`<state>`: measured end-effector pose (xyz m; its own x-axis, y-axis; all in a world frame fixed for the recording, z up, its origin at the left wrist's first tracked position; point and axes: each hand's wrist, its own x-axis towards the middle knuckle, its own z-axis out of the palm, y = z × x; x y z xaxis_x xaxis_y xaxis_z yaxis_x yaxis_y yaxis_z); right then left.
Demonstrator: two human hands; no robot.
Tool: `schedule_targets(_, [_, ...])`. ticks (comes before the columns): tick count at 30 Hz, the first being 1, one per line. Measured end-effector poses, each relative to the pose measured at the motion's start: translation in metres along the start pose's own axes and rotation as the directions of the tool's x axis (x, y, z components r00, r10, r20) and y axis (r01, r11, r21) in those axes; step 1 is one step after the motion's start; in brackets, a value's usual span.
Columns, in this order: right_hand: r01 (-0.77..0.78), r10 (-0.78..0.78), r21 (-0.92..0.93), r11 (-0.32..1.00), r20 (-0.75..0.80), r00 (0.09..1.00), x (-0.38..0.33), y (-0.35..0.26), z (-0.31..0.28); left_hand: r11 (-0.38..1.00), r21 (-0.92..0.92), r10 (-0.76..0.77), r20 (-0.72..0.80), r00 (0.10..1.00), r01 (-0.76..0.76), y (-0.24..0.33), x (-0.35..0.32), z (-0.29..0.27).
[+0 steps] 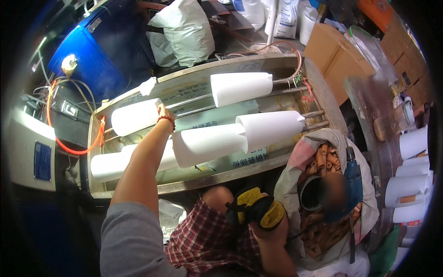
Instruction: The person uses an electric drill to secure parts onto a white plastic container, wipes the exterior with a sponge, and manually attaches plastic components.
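My left hand (162, 111), a red bead bracelet on its wrist, reaches across a long trough (184, 188). Its fingers close on the right-hand edge of a white tube (135, 117). Metal rods (190, 100) run through the trough, carrying this tube and several like it. Among those are another tube in the back row (240, 89) and a front one with a notched end (271, 130). Low in the middle, my right hand (273, 233) grips a black-and-yellow padded object (256, 207), whose exact kind I cannot make out; it partly hides the fingers.
A sack (288, 194) full of orange-brown short tubes stands at the right, with a blue power drill (354, 177) over it. Orange hose (69, 150) loops at the trough's left end. White bags (187, 32), a blue drum (87, 53) and a cardboard box (339, 60) stand behind.
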<state>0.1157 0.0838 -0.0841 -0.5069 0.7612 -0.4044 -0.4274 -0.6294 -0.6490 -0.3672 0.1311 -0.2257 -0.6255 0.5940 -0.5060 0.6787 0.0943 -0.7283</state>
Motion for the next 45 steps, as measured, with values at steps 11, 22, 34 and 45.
schedule_targets(11, [0.201, -0.143, -0.962, 0.186, 0.176, 0.974, 0.004, 0.007, 0.002, 0.959, -0.165, -0.23, 0.031, 0.973, 0.232, -0.142, -0.124, 0.154])
schedule_targets(22, [-0.171, 0.105, 0.22, 0.961, 0.282, 0.954, 0.048, 0.043, -0.001, 0.253, -0.878, -0.772, -0.436, 0.463, -0.406, -0.209, -0.268, 0.124])
schedule_targets(34, [0.972, -0.461, -0.224, 0.073, 0.856, 0.232, 0.028, 0.068, 0.28, -0.068, -0.365, -0.932, -0.31, 0.19, -0.928, -0.055, -0.33, 0.0])
schedule_targets(45, [0.871, -0.212, -0.159, -0.465, 0.975, 0.065, 0.042, 0.067, 0.246, -0.649, -0.039, -0.76, -0.02, 0.65, -0.76, -0.052, -0.332, 0.048])
